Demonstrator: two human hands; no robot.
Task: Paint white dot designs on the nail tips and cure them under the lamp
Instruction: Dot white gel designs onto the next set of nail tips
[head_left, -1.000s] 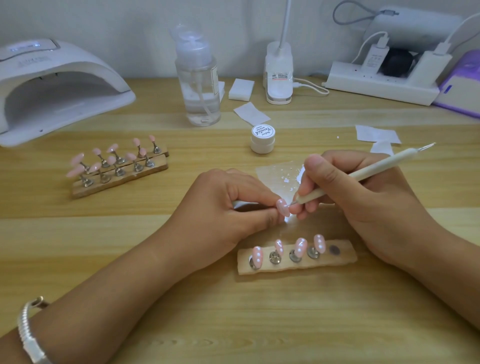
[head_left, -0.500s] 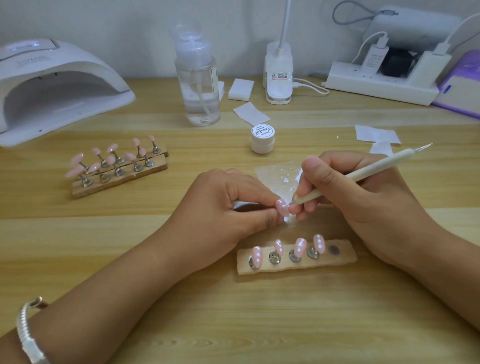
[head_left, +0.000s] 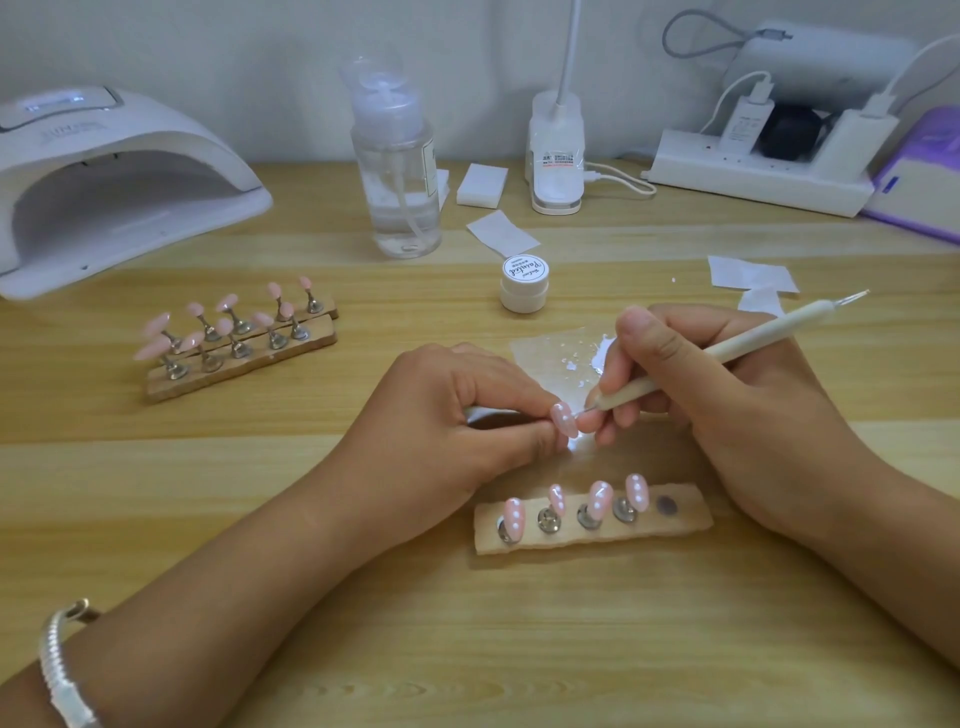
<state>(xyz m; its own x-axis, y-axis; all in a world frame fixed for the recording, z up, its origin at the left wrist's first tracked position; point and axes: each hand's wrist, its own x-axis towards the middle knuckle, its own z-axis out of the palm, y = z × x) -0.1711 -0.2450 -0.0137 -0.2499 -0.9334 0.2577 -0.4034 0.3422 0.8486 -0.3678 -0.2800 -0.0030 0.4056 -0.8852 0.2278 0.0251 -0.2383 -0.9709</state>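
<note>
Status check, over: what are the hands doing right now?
Left hand pinches nail tip. Right hand grips pen, point at the tip. Stand has one empty spot; nothing blocking.

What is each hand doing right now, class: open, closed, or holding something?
Left hand: closed, pinching the pink nail tip.
Right hand: closed, gripping the dotting pen, its point at that nail.

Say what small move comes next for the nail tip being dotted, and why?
Likely seat the nail tip, pinched by the left hand, on the empty magnet at the right end of the near holder: it carries white dots like the four tips there. The dotting tool is at it, so perhaps one last dot first.
</note>
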